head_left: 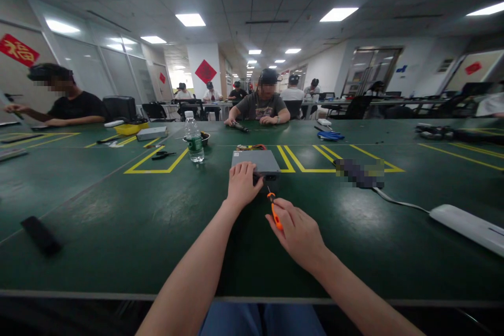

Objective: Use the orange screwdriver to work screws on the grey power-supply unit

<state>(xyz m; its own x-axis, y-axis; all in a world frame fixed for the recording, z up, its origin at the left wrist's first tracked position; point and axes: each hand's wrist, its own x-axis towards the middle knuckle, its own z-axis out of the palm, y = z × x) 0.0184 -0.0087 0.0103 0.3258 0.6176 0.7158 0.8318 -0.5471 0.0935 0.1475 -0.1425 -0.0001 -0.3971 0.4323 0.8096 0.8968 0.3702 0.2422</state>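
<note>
A grey metal computer power supply (260, 159) lies on the green table in front of me, its bundle of coloured wires (252, 147) at the far side. My left hand (242, 184) grips its near left corner, fingers over the top and thumb at the near face. An orange and black screwdriver (276, 214) is held in my right hand (297, 228), fingers closed round the handle. The screwdriver's thin shaft points up toward the near face of the power supply, and its tip appears a little short of it.
A water bottle (194, 139) stands left of the power supply, near black pliers (163, 155) and a yellow tray (132, 127). At right lie a blurred dark device (358, 173) with a cable and a white power strip (468, 226). A person (262, 100) sits opposite.
</note>
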